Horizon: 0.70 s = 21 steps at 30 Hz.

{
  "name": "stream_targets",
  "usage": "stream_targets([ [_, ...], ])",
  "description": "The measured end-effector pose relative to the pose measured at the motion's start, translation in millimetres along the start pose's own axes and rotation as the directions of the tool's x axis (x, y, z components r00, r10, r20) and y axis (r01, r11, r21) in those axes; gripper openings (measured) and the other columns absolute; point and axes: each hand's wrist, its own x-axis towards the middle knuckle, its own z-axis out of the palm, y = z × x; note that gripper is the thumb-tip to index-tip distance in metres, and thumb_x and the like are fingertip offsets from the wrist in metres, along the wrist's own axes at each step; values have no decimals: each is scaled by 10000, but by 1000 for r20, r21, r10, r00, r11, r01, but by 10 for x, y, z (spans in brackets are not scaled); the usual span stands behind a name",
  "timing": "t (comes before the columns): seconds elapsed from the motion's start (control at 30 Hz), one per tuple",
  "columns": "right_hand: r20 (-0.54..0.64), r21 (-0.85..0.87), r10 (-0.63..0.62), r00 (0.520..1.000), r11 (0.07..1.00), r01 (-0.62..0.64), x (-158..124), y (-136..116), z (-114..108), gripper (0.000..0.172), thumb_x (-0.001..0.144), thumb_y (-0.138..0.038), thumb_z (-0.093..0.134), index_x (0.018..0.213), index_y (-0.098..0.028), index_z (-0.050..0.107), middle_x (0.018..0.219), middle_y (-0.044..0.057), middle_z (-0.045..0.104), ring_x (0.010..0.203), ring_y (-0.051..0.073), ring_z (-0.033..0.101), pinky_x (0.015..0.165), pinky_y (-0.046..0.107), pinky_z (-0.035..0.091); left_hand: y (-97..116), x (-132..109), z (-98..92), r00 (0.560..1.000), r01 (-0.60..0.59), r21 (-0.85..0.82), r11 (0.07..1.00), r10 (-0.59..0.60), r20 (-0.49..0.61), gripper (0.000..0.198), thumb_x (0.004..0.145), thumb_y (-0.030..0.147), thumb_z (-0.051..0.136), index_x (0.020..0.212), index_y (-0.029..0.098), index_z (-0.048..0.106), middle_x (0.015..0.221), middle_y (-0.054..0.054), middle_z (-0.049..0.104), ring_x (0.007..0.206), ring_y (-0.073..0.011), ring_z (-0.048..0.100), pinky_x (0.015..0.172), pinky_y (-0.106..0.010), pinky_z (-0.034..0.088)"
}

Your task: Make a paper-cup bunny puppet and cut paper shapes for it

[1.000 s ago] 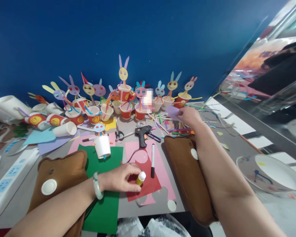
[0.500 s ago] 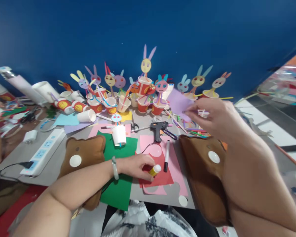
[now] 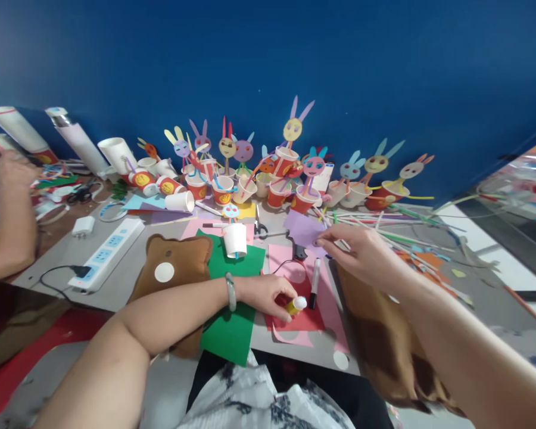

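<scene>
Purple paper [image 3: 302,229] is pinched in my right hand [image 3: 364,251], right of the white cup [image 3: 235,239]. My left hand [image 3: 270,295] pinches a yellow tube [image 3: 292,307], nearer me than that cup, which rests on green paper [image 3: 232,329].

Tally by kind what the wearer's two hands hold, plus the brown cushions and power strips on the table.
White-topped yellow tube, in the left hand: 1
Purple sheet, in the right hand: 1
Brown cushions: 2
Power strip: 1
Total: 5
</scene>
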Motion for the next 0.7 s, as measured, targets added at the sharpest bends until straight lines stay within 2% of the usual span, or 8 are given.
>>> stream_targets([
  [0.13, -10, 209, 106, 994, 973, -102, -142, 132, 290, 245, 871, -380, 556, 782, -195, 691, 773, 56, 730, 718, 203, 654, 653, 296, 478, 10, -21, -3, 1000, 18, -61, 998, -17, 10, 127, 762, 221, 717, 841, 139, 660, 815, -25, 629, 759, -138, 558, 685, -241, 417],
  [0.27, -77, 261, 133, 988, 959, -109, -183, 311, 497, 201, 843, -352, 606, 748, -191, 678, 747, 48, 723, 715, 205, 653, 677, 311, 487, 54, -37, -1, 999, 36, -29, 999, -37, -26, 134, 734, 222, 734, 802, 142, 650, 781, -16, 599, 709, -133, 535, 638, -244, 389],
  [0.37, -103, 291, 121, 987, 953, -86, -202, 393, 623, 171, 840, -317, 623, 742, -186, 672, 731, 44, 714, 686, 191, 645, 653, 300, 476, 114, -38, -3, 999, 7, 13, 1000, -6, -44, 109, 724, 187, 721, 758, 145, 627, 744, -8, 568, 730, -138, 524, 681, -252, 388],
  [0.53, -160, 301, 10, 987, 953, 39, -277, 405, 825, 171, 898, -282, 588, 772, -191, 658, 699, 32, 684, 641, 161, 608, 629, 285, 459, 160, -30, -2, 1000, -17, 58, 998, 17, -11, 105, 718, 123, 663, 696, 152, 564, 706, 6, 542, 717, -126, 490, 709, -249, 384],
  [0.7, -222, 174, -223, 949, 949, 263, -351, 382, 930, 157, 940, -252, 550, 820, -203, 639, 729, 33, 692, 697, 170, 615, 808, 358, 465, 151, -24, 16, 1000, -1, 61, 998, 2, -20, 46, 771, 167, 628, 809, 160, 603, 827, -34, 606, 828, -165, 537, 777, -265, 415],
])
